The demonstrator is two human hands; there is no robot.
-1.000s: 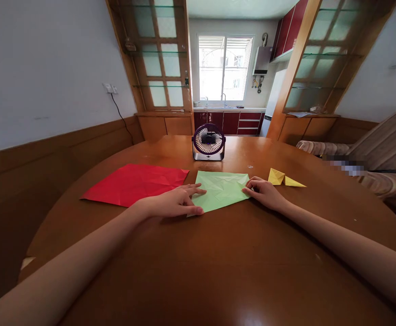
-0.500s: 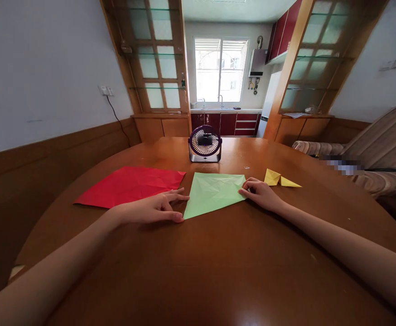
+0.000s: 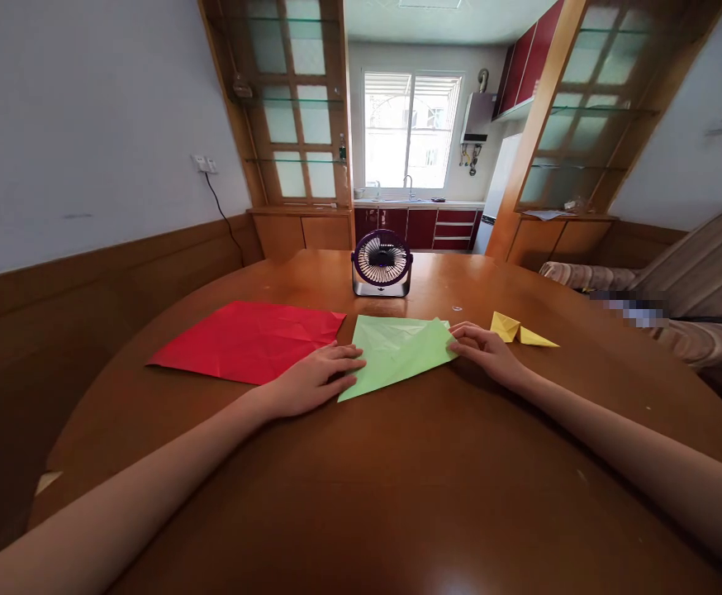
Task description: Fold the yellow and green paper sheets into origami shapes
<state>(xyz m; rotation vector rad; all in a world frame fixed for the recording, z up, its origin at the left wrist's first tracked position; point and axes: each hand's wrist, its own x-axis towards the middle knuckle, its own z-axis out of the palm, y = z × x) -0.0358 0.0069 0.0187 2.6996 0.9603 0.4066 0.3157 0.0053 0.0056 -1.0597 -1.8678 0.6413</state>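
Note:
A creased light green sheet of paper (image 3: 398, 351) lies on the table between my hands, its right edge slightly raised. My left hand (image 3: 317, 376) rests palm down with fingers stretched over the sheet's left edge. At the right edge, the thumb and fingers of my right hand (image 3: 485, 351) pinch the green paper. A creased red sheet of paper (image 3: 243, 339) lies flat to the left, just beyond my left hand. Right of my right hand sits a small folded yellow paper piece (image 3: 519, 329) with pointed ends.
A small purple desk fan (image 3: 382, 263) stands beyond the papers on the brown wooden table (image 3: 361, 496). A striped sofa (image 3: 701, 289) is on the right. A wall (image 3: 82, 124) with a socket is on the left, and a kitchen lies behind.
My left hand has shifted from the green sheet's near left corner onto its left edge, fingers flatter. My right hand has lifted the sheet's right edge a little. The view has turned slightly left.

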